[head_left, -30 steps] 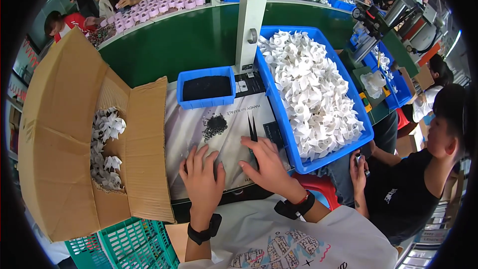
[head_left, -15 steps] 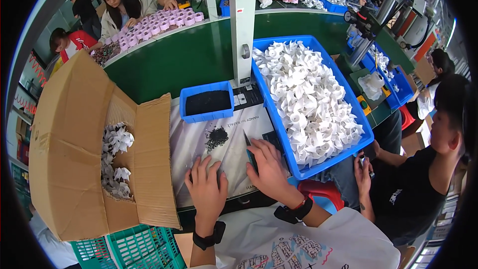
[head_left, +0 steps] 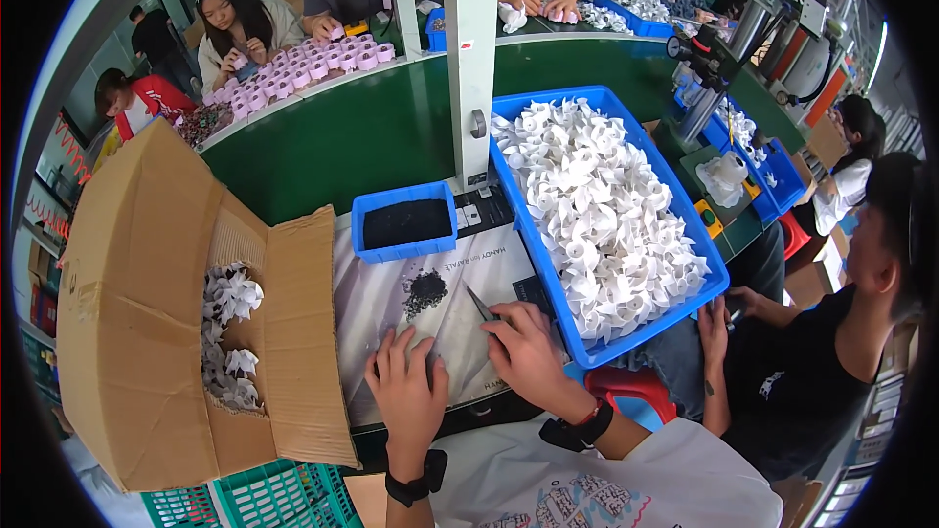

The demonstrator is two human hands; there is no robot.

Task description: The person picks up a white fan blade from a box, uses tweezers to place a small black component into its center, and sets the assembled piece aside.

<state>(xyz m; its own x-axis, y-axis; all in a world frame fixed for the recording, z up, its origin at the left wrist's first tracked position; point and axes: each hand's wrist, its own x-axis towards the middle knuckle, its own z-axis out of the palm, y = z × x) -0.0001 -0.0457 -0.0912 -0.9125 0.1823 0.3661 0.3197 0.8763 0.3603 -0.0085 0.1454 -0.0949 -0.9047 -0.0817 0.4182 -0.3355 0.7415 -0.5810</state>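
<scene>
My left hand [head_left: 406, 386] lies on the pale printed sheet [head_left: 372, 284] with its fingers spread, holding nothing. In my right hand [head_left: 528, 357] is a pair of dark tweezers [head_left: 480, 304], its pointed tip leaning forward and left over the sheet. Just beyond my hands is a small loose pile of tiny black pieces [head_left: 425, 290]. Behind that pile stands a small blue bin [head_left: 406, 252] filled with more fine black pieces. To the right, a large blue tray [head_left: 550, 286] is heaped with white pinwheel-shaped parts [head_left: 606, 215].
An open cardboard box [head_left: 137, 303] with several white parts inside stands on the left, above a green plastic crate [head_left: 284, 499]. A white post [head_left: 469, 68] rises behind the small bin. A co-worker [head_left: 802, 352] sits close on the right; others work beyond the green partition [head_left: 333, 127].
The tweezers in my right hand have turned and now show clearly, pointing toward the black pile. My left hand has hardly moved. The whole view has shifted slightly.
</scene>
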